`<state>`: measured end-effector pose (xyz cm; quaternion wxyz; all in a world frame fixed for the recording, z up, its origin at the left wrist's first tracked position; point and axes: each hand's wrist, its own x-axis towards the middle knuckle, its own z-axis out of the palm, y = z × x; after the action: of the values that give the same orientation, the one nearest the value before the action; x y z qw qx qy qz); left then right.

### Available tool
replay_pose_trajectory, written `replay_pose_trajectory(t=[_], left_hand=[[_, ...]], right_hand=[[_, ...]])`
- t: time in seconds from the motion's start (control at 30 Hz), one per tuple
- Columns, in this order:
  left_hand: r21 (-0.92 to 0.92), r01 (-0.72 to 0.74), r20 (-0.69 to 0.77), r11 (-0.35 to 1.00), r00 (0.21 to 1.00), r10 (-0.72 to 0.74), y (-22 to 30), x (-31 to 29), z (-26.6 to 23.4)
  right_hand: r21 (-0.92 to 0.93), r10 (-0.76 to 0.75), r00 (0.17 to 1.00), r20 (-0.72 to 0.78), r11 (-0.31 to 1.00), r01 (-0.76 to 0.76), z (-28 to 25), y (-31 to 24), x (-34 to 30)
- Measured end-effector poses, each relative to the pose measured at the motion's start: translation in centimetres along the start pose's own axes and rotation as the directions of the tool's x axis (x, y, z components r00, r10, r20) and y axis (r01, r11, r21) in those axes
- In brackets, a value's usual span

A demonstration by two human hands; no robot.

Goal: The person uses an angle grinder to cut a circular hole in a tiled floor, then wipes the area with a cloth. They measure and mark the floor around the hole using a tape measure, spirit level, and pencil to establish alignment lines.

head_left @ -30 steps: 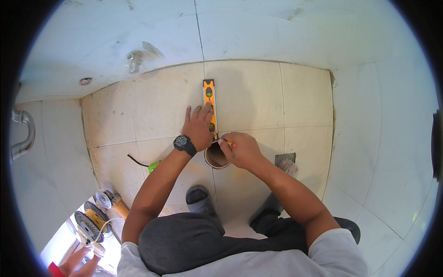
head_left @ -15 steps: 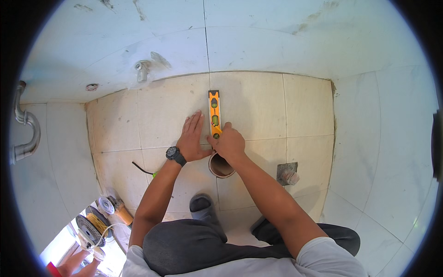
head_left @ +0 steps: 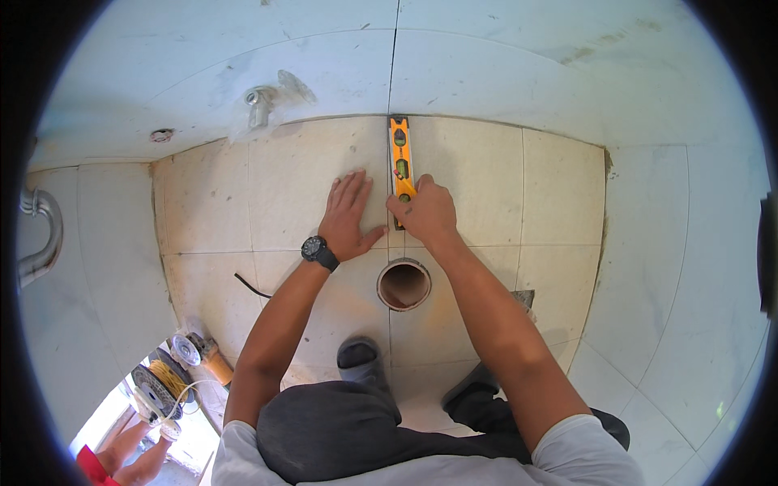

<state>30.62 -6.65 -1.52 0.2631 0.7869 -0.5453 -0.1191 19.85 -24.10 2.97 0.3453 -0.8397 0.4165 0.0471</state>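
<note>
My right hand (head_left: 427, 212) is closed around the near end of an orange spirit level (head_left: 400, 154). The level lies lengthwise on the beige floor tiles, along a joint between them, and its far end meets the foot of the back wall. Just left of it, my left hand (head_left: 348, 217) rests flat on the floor with its fingers stretched out and thumb apart. A black watch (head_left: 319, 253) is on that wrist. Nearer to me, between my forearms, a round pipe opening (head_left: 404, 283) stands in the floor.
A metal valve (head_left: 259, 107) sticks out of the back wall. At left is a chrome drain pipe (head_left: 50, 235). An angle grinder (head_left: 214, 363) and a cable reel (head_left: 156, 390) lie at lower left, near another person's legs (head_left: 139, 460). My right forearm partly covers a square floor fitting (head_left: 526, 298).
The spirit level has slid away from me to the back wall, with my right hand on it. My left hand has moved forward too, and the pipe opening is now fully uncovered.
</note>
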Motion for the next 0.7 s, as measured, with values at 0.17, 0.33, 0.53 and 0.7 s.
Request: replay_pose_trajectory(t=[0.17,0.33,0.53,0.7], left_hand=[[0.081,-0.056,0.027,0.995,0.998,0.053,0.7,0.0,1.4],[0.016,-0.059,-0.206,0.998,0.977,0.061,-0.4,-0.2,1.2],[-0.041,0.135,-0.212,0.99,0.967,-0.141,-0.8,0.6,0.1],[-0.263,-0.02,-0.023,0.965,1.0,0.015,0.0,2.1,-0.5]], right_hand=[[0.085,0.029,0.998,-0.062,0.996,-0.024,1.3,0.7,-0.7],[0.057,-0.026,0.999,-0.024,0.998,0.027,1.9,0.2,-0.7],[0.072,0.01,1.0,0.001,0.997,-0.01,2.5,-0.2,-0.1],[0.087,-0.045,0.998,-0.048,0.995,0.05,2.1,0.2,-0.6]])
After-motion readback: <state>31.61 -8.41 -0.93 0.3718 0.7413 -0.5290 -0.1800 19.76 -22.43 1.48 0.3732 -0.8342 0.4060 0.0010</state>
